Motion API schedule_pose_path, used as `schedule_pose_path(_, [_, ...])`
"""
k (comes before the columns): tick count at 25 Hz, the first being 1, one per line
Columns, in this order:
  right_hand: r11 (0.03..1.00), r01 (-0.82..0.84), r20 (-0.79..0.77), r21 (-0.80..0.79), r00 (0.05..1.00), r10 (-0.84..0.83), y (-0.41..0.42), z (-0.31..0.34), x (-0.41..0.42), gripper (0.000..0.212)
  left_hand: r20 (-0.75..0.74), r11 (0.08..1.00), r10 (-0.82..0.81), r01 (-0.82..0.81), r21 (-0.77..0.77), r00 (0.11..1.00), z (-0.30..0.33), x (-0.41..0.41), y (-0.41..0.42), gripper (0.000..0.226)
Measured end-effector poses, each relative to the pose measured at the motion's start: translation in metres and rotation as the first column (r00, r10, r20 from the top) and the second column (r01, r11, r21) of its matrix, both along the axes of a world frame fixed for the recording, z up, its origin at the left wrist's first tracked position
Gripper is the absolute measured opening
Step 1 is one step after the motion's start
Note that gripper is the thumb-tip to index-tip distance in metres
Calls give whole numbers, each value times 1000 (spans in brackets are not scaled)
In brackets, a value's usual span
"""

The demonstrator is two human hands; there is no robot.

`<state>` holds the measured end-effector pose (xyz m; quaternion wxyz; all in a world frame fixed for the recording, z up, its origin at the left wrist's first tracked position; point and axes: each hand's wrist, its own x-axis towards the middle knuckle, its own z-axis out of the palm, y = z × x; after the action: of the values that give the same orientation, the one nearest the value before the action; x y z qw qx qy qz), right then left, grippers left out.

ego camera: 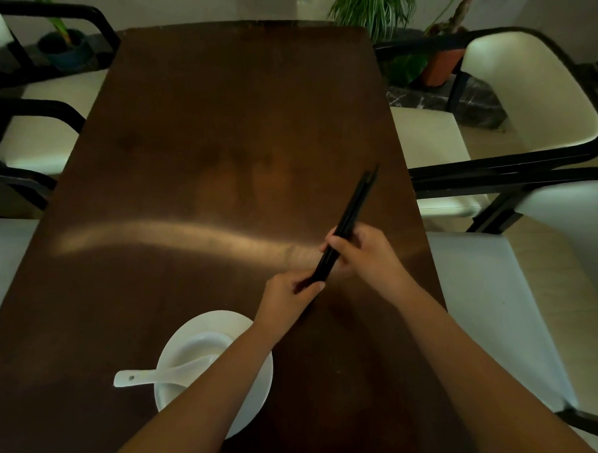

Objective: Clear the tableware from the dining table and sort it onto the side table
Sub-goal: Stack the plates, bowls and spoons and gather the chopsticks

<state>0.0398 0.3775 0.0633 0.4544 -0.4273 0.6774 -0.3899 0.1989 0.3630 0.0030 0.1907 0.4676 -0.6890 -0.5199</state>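
A spoon lies in a bowl on a plate on the desk, under the left forearm. The left hand has its fingers closed on the near end of the black chopsticks — just beyond, the right hand grips them mid-length, tips pointing up and away past the fingers.

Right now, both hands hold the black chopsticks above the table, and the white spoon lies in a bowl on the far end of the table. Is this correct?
Not quite. The head view shows both hands, left hand and right hand, holding the black chopsticks, but the white spoon lies in the bowl at the near end of the table, under the left forearm.
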Motion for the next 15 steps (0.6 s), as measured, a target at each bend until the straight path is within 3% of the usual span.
schedule_pose_path(3, [986, 117, 219, 123, 965, -142, -4, -12, -12, 10, -48, 975, 30, -19, 220, 998, -3, 16, 15, 11])
schedule_pose_path(7, [966, 70, 378, 251, 911, -164, -1, -33, -11, 13, -118, 846, 306, -213, 489, 945, 4, 28, 66, 19])
schedule_pose_path(10, [935, -23, 400, 353, 908, -128, 6, -46, 10, 13, -86, 710, 465, -313, 631, 881, 10, 47, 99, 18])
schedule_pose_path(15, [880, -180, 386, 440, 922, -5, 26, -69, 64, 12, -22, 632, 504, -351, 691, 863, 11, 92, 141, 16])
